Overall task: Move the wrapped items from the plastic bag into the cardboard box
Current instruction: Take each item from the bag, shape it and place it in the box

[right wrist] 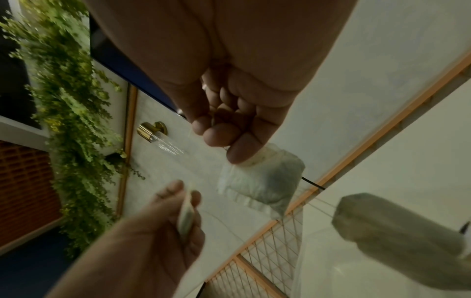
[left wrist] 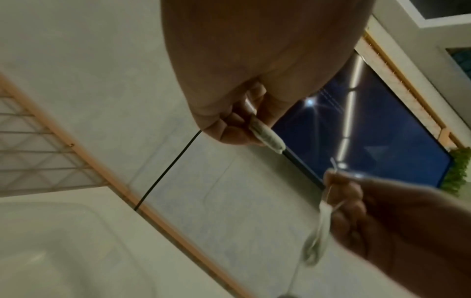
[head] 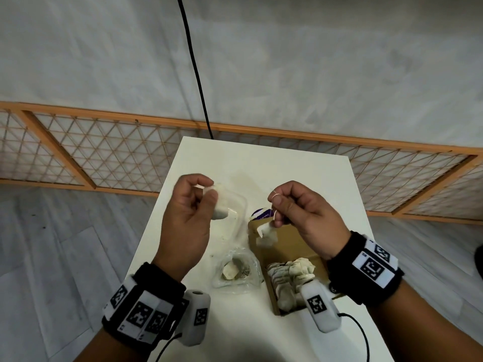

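My left hand [head: 202,195] is raised over the white table and pinches a white wrapped item [head: 218,205], seen edge-on in the left wrist view [left wrist: 267,138]. My right hand [head: 277,205] pinches the thin string of another wrapped item [head: 266,235], which hangs just above the far end of the open cardboard box [head: 292,246]. In the right wrist view this item [right wrist: 262,181] hangs under my thumb. Several wrapped items [head: 290,278] lie in the near end of the box. The clear plastic bag [head: 235,267] lies left of the box with a few items inside.
A clear plastic tub [head: 239,212] stands behind my left hand, and a purple packet [head: 261,213] lies beyond the box. A black cable [head: 196,74] hangs down at the table's far edge. A wooden lattice rail [head: 104,152] runs behind the table [head: 287,165].
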A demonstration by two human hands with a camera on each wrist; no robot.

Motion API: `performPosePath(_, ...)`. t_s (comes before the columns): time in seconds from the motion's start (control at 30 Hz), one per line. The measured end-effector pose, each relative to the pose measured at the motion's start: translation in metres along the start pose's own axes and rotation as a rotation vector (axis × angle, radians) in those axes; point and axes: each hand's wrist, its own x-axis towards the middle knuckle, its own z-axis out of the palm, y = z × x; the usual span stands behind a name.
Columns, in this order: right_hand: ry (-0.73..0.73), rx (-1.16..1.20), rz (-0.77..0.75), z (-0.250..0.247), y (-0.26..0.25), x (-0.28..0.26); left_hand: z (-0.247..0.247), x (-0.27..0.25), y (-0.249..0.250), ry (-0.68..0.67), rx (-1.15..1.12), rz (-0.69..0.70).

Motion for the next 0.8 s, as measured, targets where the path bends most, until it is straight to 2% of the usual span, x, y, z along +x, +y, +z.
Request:
performPosePath(0.23, -0.047, 0.022, -0.113, -0.002, -0.047, -0.011, 0.007, -0.015, -0.030, -0.138, 0.257, 0.063)
performPosePath(0.33, -0.053, 0.041, -0.170, -0.001, -0.067, -0.015, 0.010, -0.018, -0.032, -0.296, 0.375, 0.081)
performPosePath(0.47, -0.060, 0.079, -0.234, -0.001, -0.089, -0.020, 0.011, -0.022, -0.032, -0.469, 0.514, 0.191)
performPosePath(0.57, -0.059, 0.100, -0.254, 0.002, -0.099, -0.024, 0.015, -0.028, -0.028, -0.497, 0.444, 0.205)
performPosePath(0.73, -0.050, 0.088, -0.287, 0.004, -0.107, -0.028, 0.033, -0.033, -0.015, -0.591, 0.168, 0.133)
performPosePath(0.8, -0.043, 0.086, -0.300, 0.005, -0.109, -0.029, 0.040, -0.034, -0.012, -0.565, 0.150, 0.147)
